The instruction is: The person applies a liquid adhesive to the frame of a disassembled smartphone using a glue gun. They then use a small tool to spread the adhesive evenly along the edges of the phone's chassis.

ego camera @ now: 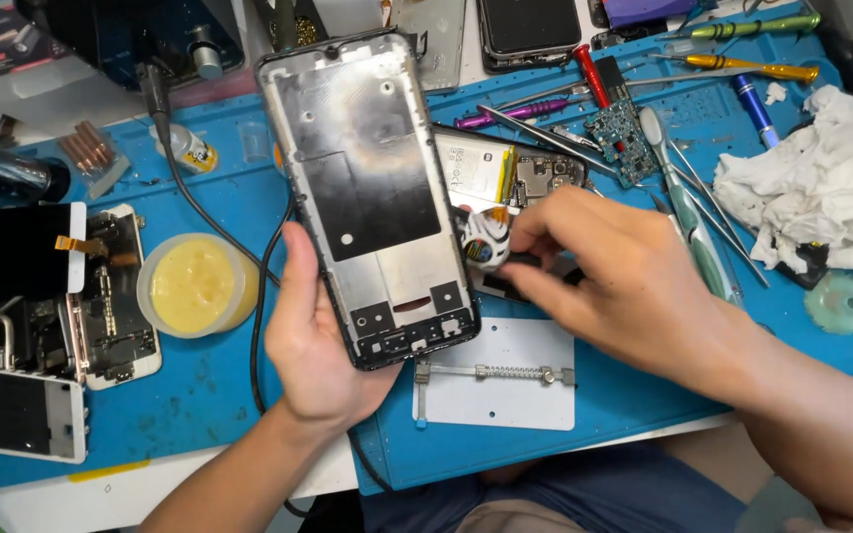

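The left hand (318, 341) holds a phone frame (372, 192) upright over the blue mat (209, 395). The palm cups the frame's lower left corner, the thumb lies along the left edge, and the fingers wrap behind, out of view. The frame faces the camera with its inner side: a dark plate in the middle, bright metal above it, small cut-outs at the bottom.

The right hand (614, 271) is closed in a pinch on a small round roll (486, 242), white with orange and black print, held just beside the frame's right edge. Whether the roll touches the frame cannot be told.

Handling, as a judgement:
- The frame is light, thin and stiff, but likely to flex or bend if twisted. Grip it by the long edges or a corner, not by the flat plate.
- The rim is smooth; a cupped palm under the bottom corner guards against slipping.
- The roll is small and light; a fingertip pinch on its sides is enough.

Behind the frame on the mat lies an opened phone (515, 173) with its battery exposed. Right of it are a circuit board (619, 133), tweezers (535, 128), screwdrivers (752, 69) and a crumpled white cloth (821, 183). A metal holder plate (496, 380) lies below the hands. At left stand a tub of yellow paste (194, 286) and more dismantled phones (111, 296).
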